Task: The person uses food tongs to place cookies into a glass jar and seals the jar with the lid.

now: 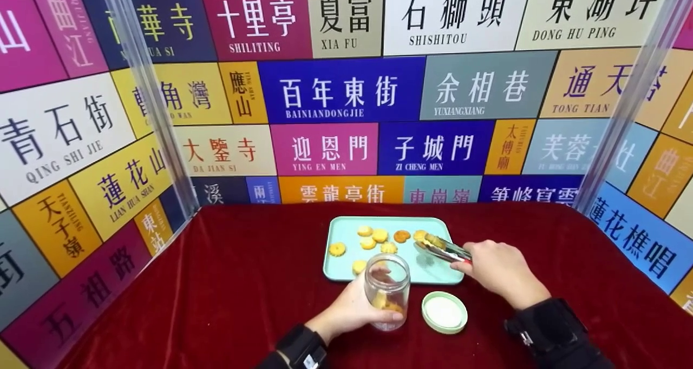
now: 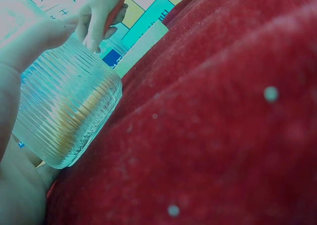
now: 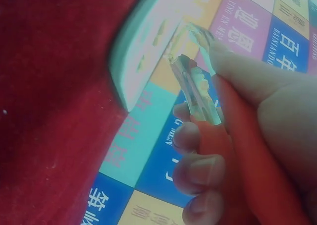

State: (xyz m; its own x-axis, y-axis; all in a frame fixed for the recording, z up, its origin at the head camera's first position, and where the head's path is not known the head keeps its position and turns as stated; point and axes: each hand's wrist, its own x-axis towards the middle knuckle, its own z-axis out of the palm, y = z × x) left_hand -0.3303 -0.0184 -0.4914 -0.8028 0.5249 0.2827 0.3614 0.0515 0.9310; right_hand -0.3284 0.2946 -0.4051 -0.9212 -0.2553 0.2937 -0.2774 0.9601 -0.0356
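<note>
A ribbed glass jar [image 1: 387, 289] with a few cookies inside stands on the red cloth; my left hand [image 1: 352, 309] grips it from the left, also seen in the left wrist view as the jar [image 2: 69, 111]. My right hand [image 1: 498, 271] holds metal tongs [image 1: 441, 247] with red handles, their tips closed on a cookie [image 1: 431, 240] over the mint-green tray [image 1: 422, 271]. Several yellow cookies [image 1: 373, 239] lie on the tray. In the right wrist view the tongs [image 3: 195, 88] point toward the tray [image 3: 143, 46].
A mint-green jar lid [image 1: 444, 311] lies upside down on the red cloth [image 1: 216, 282] right of the jar. Walls with coloured sign panels enclose the table on three sides; two clear posts [image 1: 146, 93] stand at the back corners.
</note>
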